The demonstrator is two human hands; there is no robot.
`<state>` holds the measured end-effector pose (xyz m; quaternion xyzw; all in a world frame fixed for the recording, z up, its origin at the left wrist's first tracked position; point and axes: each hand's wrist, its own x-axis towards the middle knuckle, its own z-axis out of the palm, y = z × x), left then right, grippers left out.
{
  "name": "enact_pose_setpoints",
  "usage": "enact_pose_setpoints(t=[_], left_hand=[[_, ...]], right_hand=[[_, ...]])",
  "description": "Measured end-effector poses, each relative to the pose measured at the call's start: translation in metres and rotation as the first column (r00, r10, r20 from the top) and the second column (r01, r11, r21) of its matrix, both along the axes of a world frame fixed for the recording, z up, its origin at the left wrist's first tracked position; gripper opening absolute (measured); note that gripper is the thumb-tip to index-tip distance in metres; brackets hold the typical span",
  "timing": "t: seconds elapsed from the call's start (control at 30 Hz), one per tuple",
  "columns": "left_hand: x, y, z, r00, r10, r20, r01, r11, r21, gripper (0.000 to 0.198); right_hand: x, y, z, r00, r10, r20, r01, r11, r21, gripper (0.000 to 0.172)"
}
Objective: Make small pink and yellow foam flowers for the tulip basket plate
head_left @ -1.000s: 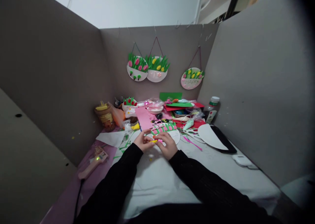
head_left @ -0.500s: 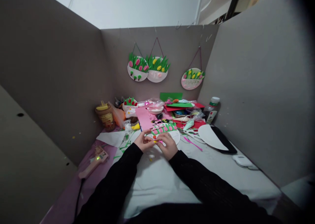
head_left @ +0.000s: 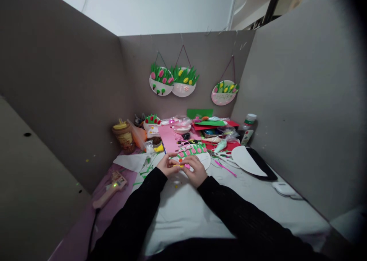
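My left hand (head_left: 168,166) and my right hand (head_left: 195,171) are close together above the table, their fingertips pinched on a small yellow piece (head_left: 178,165). Its material is too small to make out. Just beyond the fingers lies a white paper plate (head_left: 204,161) decorated with pink tulips (head_left: 195,150) and green leaves. An orange-red bit (head_left: 180,160) and a pink bit (head_left: 187,166) show on the plate between my hands, whose fingers cover part of it. A tiny yellow scrap (head_left: 176,186) rests on the white cloth below.
Scissors (head_left: 226,158), a pink stick (head_left: 225,168) and a cut white half-plate (head_left: 247,161) lie to the right. At left are a pink glue gun (head_left: 110,192) and a lidded cup (head_left: 124,136). A bottle (head_left: 248,129) stands at back right; finished plates (head_left: 184,89) hang behind.
The yellow piece now shows as a longer strip between my fingertips. My hands have barely moved, and the whole view has shifted slightly.
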<state>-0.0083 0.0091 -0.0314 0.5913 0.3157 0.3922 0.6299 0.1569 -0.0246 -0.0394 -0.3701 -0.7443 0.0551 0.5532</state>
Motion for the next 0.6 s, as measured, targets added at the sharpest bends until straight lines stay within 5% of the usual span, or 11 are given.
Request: enact_pose_setpoints(t=[0.6], left_hand=[[0.006,-0.008,0.011,0.987,0.018,-0.160,-0.021,1.000,-0.021,0.044]], right_hand=[[0.002,0.000,-0.003,0.998,-0.013,0.053,0.012,1.000,0.018,0.011]])
